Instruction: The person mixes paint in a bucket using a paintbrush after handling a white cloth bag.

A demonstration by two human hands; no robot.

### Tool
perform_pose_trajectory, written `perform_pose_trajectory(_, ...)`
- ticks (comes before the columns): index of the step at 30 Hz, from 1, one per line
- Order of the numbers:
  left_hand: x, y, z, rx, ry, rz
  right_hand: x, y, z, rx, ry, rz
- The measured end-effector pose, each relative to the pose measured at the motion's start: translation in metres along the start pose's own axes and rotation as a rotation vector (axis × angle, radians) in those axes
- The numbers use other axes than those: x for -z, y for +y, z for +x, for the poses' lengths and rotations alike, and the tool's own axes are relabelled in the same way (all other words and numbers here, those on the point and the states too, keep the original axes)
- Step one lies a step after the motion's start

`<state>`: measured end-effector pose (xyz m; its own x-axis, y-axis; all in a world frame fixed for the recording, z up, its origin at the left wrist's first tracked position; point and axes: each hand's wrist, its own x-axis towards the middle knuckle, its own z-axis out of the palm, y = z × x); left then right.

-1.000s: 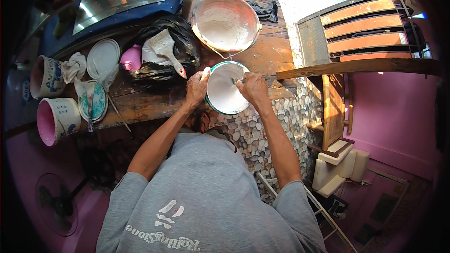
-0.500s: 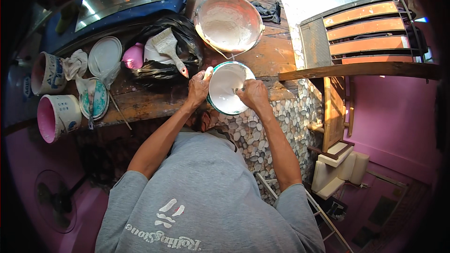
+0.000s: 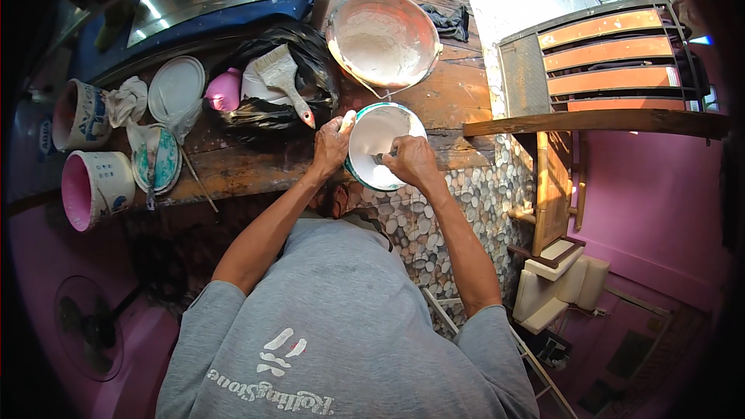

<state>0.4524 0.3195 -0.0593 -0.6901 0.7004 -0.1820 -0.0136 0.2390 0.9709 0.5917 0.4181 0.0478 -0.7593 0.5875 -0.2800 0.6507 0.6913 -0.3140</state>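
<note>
A white bucket (image 3: 377,180) with a green rim stands at the table's front edge and holds thick white paint (image 3: 371,133). My left hand (image 3: 335,145) is closed on the bucket's left rim, thumb toward the top. My right hand (image 3: 414,160) is closed in a fist over the right side of the opening, gripping a tool (image 3: 379,158). Only a short dark grey piece of it shows; the rest is hidden by my fingers and the paint, so its kind is unclear. Just beyond is a larger pail (image 3: 383,39) coated inside with whitish residue, its wire handle hanging toward me.
Left of the bucket, a wide paintbrush (image 3: 281,81) lies on a black plastic bag (image 3: 310,70) beside a pink bundle (image 3: 224,91). Further left are lids (image 3: 176,85), a stick (image 3: 199,178) and a tipped pink-lined bucket (image 3: 109,184). A wooden beam (image 3: 597,119) juts in at right.
My right hand has shifted left and slightly up over the paint, and more of the dark tool shows. My left hand stays on the rim.
</note>
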Motion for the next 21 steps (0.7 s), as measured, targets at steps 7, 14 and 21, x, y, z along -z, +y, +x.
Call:
perform_pose_trajectory(7, 0.000, -0.004, 0.001, 0.007, -0.031, -0.040, 0.007, 0.008, 0.021, -0.023, 0.273, 0.033)
perform_pose_trajectory(14, 0.001, -0.003, 0.000, 0.049, -0.064, 0.055, 0.011, 0.025, -0.008, -0.128, 0.011, -0.099)
perform_pose_trajectory(21, -0.002, -0.005, 0.001, -0.018, -0.012, 0.009, -0.009, -0.002, 0.002, -0.014, 0.023, 0.079)
